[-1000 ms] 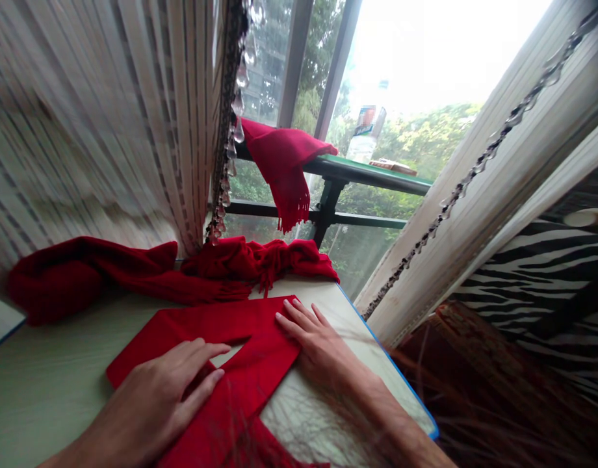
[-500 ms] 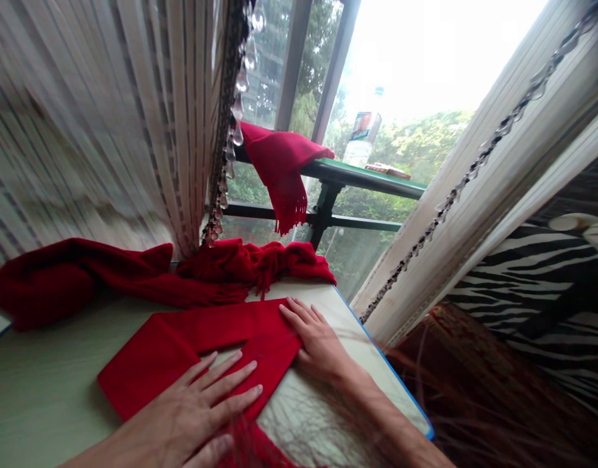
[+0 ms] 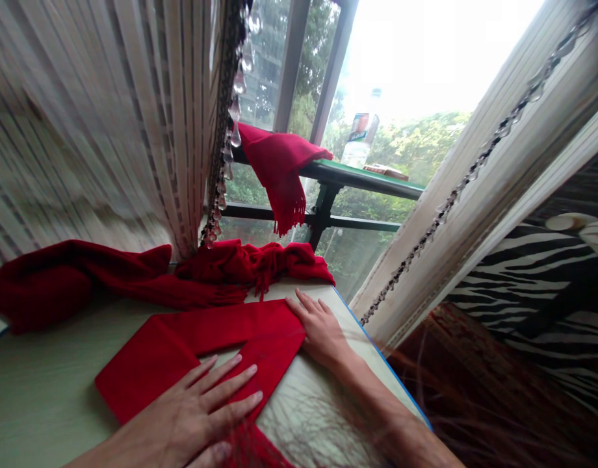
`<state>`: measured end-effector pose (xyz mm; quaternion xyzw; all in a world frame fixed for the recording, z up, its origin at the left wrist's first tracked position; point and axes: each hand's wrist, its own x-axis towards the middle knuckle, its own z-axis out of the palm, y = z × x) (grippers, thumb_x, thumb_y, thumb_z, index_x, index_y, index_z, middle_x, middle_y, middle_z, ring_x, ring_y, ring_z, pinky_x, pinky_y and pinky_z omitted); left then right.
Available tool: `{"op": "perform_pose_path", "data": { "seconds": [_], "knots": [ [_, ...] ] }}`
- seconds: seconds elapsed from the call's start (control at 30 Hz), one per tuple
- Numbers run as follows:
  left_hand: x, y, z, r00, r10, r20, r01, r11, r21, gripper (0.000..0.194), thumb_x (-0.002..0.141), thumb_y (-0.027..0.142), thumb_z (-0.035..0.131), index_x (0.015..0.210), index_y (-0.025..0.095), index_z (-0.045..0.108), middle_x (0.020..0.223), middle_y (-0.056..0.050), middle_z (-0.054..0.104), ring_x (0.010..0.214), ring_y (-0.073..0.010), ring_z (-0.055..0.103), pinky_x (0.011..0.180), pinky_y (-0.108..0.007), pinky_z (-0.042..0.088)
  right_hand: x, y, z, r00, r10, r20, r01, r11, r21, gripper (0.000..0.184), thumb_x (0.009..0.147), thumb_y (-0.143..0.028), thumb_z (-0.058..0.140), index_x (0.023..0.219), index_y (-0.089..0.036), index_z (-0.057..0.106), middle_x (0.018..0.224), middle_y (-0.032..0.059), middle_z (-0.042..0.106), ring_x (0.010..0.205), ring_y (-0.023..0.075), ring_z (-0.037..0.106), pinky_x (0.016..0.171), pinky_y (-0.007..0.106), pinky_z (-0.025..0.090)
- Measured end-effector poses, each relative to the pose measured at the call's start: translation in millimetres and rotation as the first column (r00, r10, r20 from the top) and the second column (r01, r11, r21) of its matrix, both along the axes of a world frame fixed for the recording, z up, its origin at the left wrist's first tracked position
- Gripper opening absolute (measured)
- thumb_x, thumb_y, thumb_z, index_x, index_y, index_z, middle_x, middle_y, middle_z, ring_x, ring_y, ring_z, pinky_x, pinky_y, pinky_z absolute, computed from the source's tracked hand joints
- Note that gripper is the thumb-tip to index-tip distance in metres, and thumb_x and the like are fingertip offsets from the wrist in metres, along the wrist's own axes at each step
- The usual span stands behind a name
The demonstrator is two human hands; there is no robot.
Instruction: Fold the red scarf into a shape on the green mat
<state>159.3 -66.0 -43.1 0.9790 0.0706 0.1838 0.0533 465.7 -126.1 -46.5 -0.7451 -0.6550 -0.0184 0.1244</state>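
Note:
A red scarf point(image 3: 147, 364) lies flat on the pale table point(image 3: 45, 383), folded at angles into a loop with a small gap of tabletop in its middle. My left hand point(image 3: 196, 406) rests palm down across the scarf's near part, fingers spread and straight. At the scarf's right corner, my right hand point(image 3: 321, 328) lies with its fingertips at the edge of the cloth, fingers stretched out. Neither hand grips anything. The scarf's near end runs down past my left hand and is partly hidden by it and by strands of hair.
Behind it on the table lie two more red scarves, one long point(image 3: 84, 279) and one bunched point(image 3: 260, 263). Another fringed scarf point(image 3: 279, 162) hangs over the window rail point(image 3: 367, 179), beside a plastic bottle point(image 3: 361, 136). A beaded curtain point(image 3: 133, 117) borders the left.
My right hand has shifted slightly right, off most of the scarf's corner toward its edge. My left hand stays nearly in place.

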Motion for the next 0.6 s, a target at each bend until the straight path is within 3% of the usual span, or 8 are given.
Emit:
{"op": "perform_pose_path", "data": {
  "seconds": [0.07,0.17,0.3,0.4,0.5,0.6],
  "knots": [
    [-3,5,5.1,0.995,-0.05,-0.084,0.054,0.997,0.047,0.062,0.096,0.044,0.056,0.154,0.047,0.033,0.156,0.005,0.04,0.134,-0.0281,0.054,0.111,-0.038,0.046,-1,1,1.3,0.998,0.021,0.051,-0.023,0.999,0.038,0.066,0.09,-0.022,0.054,0.154,-0.025,0.038,0.166,0.0139,0.025,0.146,0.0285,0.039,0.121,0.052,0.03],
    [-5,9,8.3,0.991,-0.033,-0.131,0.048,0.993,0.11,0.063,0.099,0.046,0.052,0.157,0.044,0.026,0.159,0.004,0.035,0.137,-0.0293,0.05,0.11,-0.04,0.048,3,-1,6.7,0.999,0.051,0.017,-0.051,0.999,0.011,0.069,0.089,-0.02,0.056,0.155,-0.023,0.037,0.166,0.0142,0.026,0.144,0.0291,0.042,0.12,0.048,0.033],
    [-4,9,3.5,0.995,-0.06,-0.084,0.074,0.982,0.171,0.064,0.1,0.045,0.051,0.158,0.041,0.025,0.158,0.003,0.036,0.138,-0.0263,0.05,0.111,-0.037,0.047,29,-13,27.1,0.96,0.19,-0.204,-0.228,0.956,-0.184,0.087,0.086,-0.039,0.066,0.16,-0.022,0.022,0.167,0.0151,0.018,0.151,0.0287,0.029,0.122,0.044,0.031],
    [-1,9,0.1,0.998,-0.059,-0.014,0.06,0.986,0.158,0.065,0.097,0.047,0.057,0.156,0.043,0.029,0.155,0.004,0.041,0.135,-0.0249,0.054,0.109,-0.033,0.048,46,-18,46.7,0.93,0.183,-0.319,-0.272,0.927,-0.26,0.093,0.084,-0.052,0.07,0.159,-0.022,0.025,0.168,0.0136,0.017,0.152,0.0259,0.024,0.124,0.041,0.027],
    [2,11,-0.6,0.997,-0.077,-0.024,0.079,0.99,0.12,0.065,0.094,0.048,0.06,0.154,0.047,0.033,0.153,0.006,0.044,0.131,-0.0259,0.057,0.106,-0.033,0.051,37,-12,56.9,0.931,0.157,-0.33,-0.207,0.971,-0.12,0.064,0.1,-0.052,0.044,0.156,-0.022,0.035,0.165,0.0105,0.027,0.152,0.0212,0.026,0.126,0.042,0.023],
    [2,14,1.3,0.998,-0.067,-0.012,0.068,0.989,0.129,0.066,0.093,0.048,0.061,0.153,0.047,0.035,0.152,0.007,0.044,0.13,-0.0267,0.058,0.105,-0.033,0.052,3,2,51.8,0.923,0.287,-0.257,-0.298,0.955,-0.003,0.056,0.105,-0.048,0.03,0.156,-0.023,0.034,0.166,0.0076,0.024,0.154,0.0202,0.016,0.128,0.048,0.015]
  ]
}}
